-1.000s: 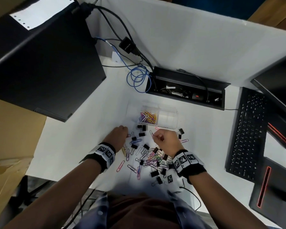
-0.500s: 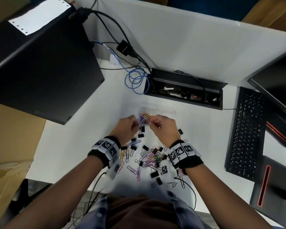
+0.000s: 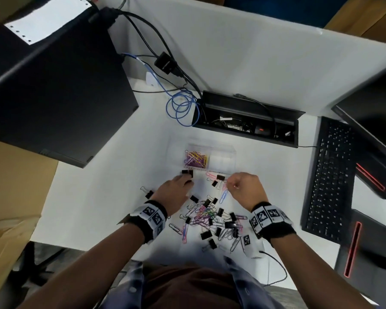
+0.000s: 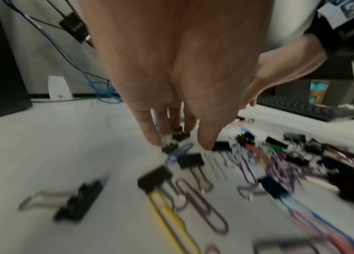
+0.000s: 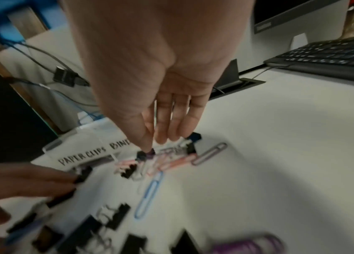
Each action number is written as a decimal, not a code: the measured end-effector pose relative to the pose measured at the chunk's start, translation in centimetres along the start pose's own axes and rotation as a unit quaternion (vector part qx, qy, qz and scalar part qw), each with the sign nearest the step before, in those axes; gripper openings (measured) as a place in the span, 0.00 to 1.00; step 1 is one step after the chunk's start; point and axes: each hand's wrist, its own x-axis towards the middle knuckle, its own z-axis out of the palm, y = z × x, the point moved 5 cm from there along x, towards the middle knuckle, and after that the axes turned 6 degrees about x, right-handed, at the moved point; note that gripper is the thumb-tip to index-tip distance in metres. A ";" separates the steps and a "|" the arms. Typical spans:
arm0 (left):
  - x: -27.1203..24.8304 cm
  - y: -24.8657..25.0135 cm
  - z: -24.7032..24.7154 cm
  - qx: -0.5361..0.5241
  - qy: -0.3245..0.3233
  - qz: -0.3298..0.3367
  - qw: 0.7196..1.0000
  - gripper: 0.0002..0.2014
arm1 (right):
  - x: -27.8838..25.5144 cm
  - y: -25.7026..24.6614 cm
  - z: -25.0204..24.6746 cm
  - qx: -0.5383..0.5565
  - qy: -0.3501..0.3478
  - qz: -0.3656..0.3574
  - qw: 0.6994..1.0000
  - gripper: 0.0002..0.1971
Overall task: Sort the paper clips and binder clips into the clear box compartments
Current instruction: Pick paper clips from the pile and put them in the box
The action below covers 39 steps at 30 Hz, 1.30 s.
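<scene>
Sorting under way on a white desk point(image 3: 94, 197), seen from above.

Reaches forward with the left hand point(image 3: 176, 190) to a small black binder clip point(image 4: 172, 143) lying just in front of the clear plastic two-compartment box point(image 3: 212, 150). Brackets it between straight fingers point(image 4: 150, 130) and thumb, spread wider than the clip and not yet closed on it.

Bunches the right hand point(image 3: 245, 188) downward, thumb tip touching a second black binder clip point(image 5: 144, 154) among pink wire paper clips point(image 5: 171, 163). Cannot tell whether gripped or only touched.

Shows coloured paper clips filling the left compartment and the right one, hand-lettered "BIND…", apparently bare.

Places both binder clips on the near side of the box, with the target compartment beyond the fingertips and away from the body. Puts it straight ahead of the right hand, but ahead and to the right for the left, so probably favours the right. Leaves a mixed heap of clips point(image 3: 210, 217) between the wrists.
</scene>
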 end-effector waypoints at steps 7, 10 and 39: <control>-1.1 -0.1 1.3 0.125 0.051 -0.046 0.990 0.10 | -1.1 1.3 3.4 -0.022 -0.053 -0.036 0.998 0.19; -0.2 1.7 0.0 0.083 0.053 -0.016 0.995 0.09 | -1.4 -0.1 3.8 0.003 -0.061 -0.065 0.996 0.18; 4.0 4.1 1.8 -0.140 0.034 -0.085 0.986 0.04 | -2.2 5.0 1.4 -0.053 -0.042 -0.018 0.998 0.05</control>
